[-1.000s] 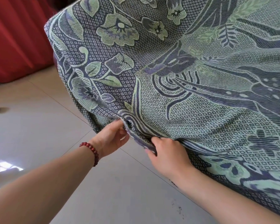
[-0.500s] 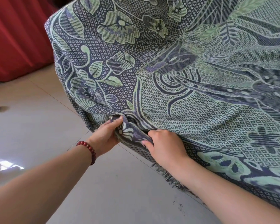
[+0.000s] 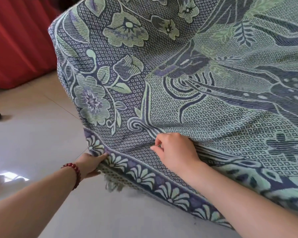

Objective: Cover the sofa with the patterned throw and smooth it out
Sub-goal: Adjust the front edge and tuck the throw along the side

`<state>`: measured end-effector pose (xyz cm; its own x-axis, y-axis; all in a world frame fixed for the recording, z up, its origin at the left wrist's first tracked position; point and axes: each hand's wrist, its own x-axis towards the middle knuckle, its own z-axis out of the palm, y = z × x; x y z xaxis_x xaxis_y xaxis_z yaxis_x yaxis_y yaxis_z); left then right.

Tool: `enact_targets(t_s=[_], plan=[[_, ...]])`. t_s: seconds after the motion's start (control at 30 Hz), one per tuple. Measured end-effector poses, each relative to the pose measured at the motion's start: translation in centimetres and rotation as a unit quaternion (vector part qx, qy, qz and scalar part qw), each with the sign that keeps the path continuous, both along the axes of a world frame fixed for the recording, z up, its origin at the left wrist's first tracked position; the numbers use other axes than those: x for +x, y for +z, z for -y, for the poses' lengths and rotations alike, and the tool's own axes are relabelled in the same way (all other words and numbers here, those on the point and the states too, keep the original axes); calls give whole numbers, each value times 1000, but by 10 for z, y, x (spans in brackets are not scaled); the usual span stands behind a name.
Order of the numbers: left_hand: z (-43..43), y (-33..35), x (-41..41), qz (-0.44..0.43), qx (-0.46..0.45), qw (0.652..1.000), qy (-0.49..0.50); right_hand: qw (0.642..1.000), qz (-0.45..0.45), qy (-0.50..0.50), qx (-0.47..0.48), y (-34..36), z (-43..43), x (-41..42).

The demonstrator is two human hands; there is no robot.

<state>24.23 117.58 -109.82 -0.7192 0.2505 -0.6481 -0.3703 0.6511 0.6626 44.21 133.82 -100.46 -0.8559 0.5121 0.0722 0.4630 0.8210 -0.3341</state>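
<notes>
— Where's the throw (image 3: 187, 86)?
— Draped over the sofa, filling the view from twelve to four o'clock, its flowered border running toward five.
— And the left hand (image 3: 89, 164)?
— At eight o'clock, fingers closed on the border, thumb on top.
— The right hand (image 3: 176, 150)?
— Curled loosely on the cloth just above the border; whether it pinches anything, I cannot tell.

The throw (image 3: 187, 100) is seen as thick, matt woven cloth, coarse-textured, fringed at its hem. Below it, the floor (image 3: 33, 138) is formed of smooth, glossy tile.
</notes>
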Motion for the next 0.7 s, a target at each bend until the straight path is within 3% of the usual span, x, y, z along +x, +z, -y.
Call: enact_targets(t_s=[0.27,0.47,0.6,0.7], plan=[[-54,15,23,17,124,991,36,1000,-22,9,-2,5,1,-1],[-84,60,65,85,308,946,-59,999,-44,1,6,12,-5,10],[-102,97,84,-89,390,908,-127,994,-105,7,32,25,-10,17],[-118,123,95,-263,417,849,-192,985,-159,5,64,35,-13,20]])
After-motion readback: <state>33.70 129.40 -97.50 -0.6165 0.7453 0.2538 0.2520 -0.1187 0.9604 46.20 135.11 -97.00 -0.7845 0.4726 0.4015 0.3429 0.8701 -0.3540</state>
